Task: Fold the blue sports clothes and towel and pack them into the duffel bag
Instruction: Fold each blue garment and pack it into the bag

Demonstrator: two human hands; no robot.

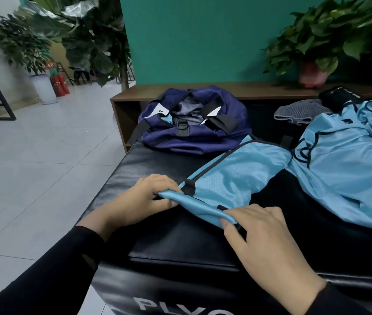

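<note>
- Currently, the light-blue shorts (pixel 232 178) lie flat on the black padded bench (pixel 180 242), near its front edge; the open navy duffel bag (pixel 194 123) sits at the far end of the same bench, apart from the shorts.
- Grip state: the left hand (pixel 144 201) is closed in a pinch on the near hem at its left corner; the right hand (pixel 264 233) pinches the same hem further right, thumb under the fabric edge as far as can be seen; both hands hold cloth, neither is free.
- Handling, judged from appearance: the fabric looks thin, glossy and mesh-like; expect it to be very light, limp and somewhat slippery on the smooth bench cover; it will not hold a crease unaided, so each fold should be pressed flat with the palm.
- Recommended hold points: hems and the dark-piped seams, where the layers are doubled and slip less; grip both corners together to keep the edge straight.
- A second light-blue garment (pixel 339 155), probably the jersey, lies crumpled to the right, touching the shorts; treat it alike.
- A grey folded cloth (pixel 300 112), possibly the towel, rests behind it; the view there is too poor to confirm; it appears thicker and softer, and should fold more stably.
</note>
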